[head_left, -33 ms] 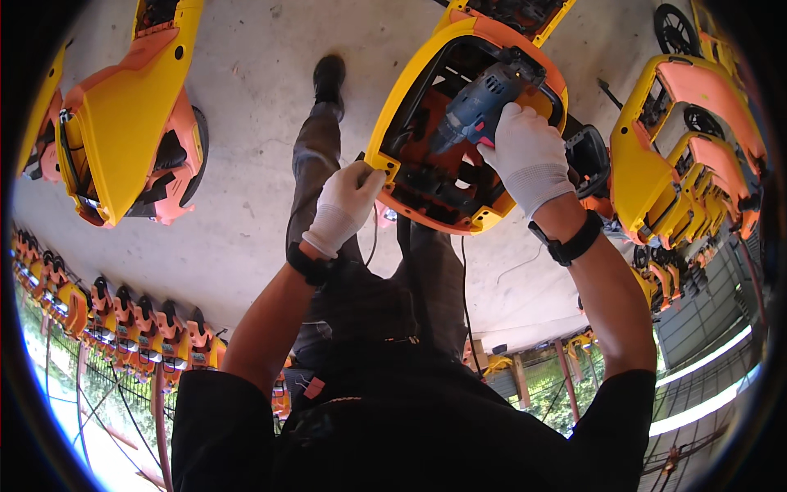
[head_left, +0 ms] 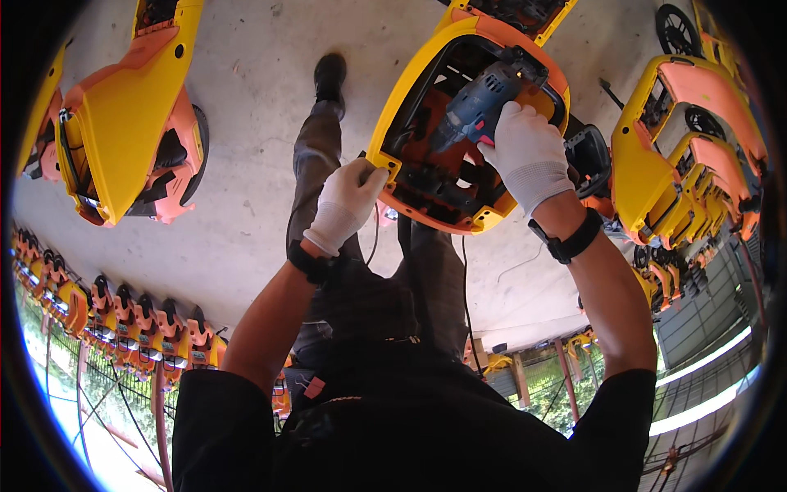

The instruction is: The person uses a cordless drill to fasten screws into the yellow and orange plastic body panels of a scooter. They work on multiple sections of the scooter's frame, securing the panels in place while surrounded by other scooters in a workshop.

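My right hand (head_left: 531, 152), in a white knit glove, is closed round the handle of a blue power drill (head_left: 484, 98). The drill's front end points down and left into the opening of a yellow-and-orange scooter body (head_left: 402, 86). What its tip touches is hidden in the dark inside. On the left edge of that body, my gloved left hand (head_left: 351, 201) is closed, its thumb and fingers at the yellow corner with small holes. Black parts and reddish inner panels show within the opening.
A yellow-and-orange scooter body (head_left: 131, 131) stands at the left. More bodies (head_left: 643, 135) line the right, with a black wheel (head_left: 677, 31) behind. Beside the opening sits a black basket-like part (head_left: 589, 160). A dark cable (head_left: 466, 295) hangs by my leg over the concrete floor (head_left: 246, 98).
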`<state>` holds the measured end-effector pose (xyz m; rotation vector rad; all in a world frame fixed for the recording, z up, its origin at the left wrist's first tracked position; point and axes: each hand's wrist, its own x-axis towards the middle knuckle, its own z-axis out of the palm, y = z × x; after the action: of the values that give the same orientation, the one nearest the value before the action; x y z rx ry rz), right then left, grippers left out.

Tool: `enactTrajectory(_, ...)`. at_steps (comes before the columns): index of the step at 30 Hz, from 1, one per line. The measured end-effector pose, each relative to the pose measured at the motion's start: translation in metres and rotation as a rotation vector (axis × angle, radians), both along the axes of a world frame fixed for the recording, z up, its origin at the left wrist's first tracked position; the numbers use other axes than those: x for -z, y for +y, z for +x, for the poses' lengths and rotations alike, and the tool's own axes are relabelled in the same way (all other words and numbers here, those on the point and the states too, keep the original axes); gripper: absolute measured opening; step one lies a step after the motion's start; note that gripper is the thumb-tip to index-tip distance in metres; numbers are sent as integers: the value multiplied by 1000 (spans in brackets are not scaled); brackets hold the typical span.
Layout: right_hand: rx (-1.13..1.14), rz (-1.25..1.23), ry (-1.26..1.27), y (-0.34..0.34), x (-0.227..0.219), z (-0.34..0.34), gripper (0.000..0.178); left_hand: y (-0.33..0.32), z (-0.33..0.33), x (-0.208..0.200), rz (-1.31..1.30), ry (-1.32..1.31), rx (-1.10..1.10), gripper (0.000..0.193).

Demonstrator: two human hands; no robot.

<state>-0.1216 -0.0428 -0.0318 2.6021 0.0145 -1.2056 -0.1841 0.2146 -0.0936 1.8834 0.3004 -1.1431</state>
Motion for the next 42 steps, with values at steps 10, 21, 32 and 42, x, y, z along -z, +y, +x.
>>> enactTrajectory(10, 62, -4, 57, -3, 40, 4, 53, -21, 28, 6, 164, -190, 145, 32)
enactTrajectory(21, 247, 62, 143, -7, 66, 7, 47, -46, 44, 17, 207, -490, 360, 32)
enactTrajectory(32, 270, 105, 170, -7, 84, 2, 39, -50, 48, 27, 223, -517, 422, 25)
enactTrajectory(42, 251, 115, 191, -3, 91, 5, 41, -51, 47, 31, 218, -543, 413, 23)
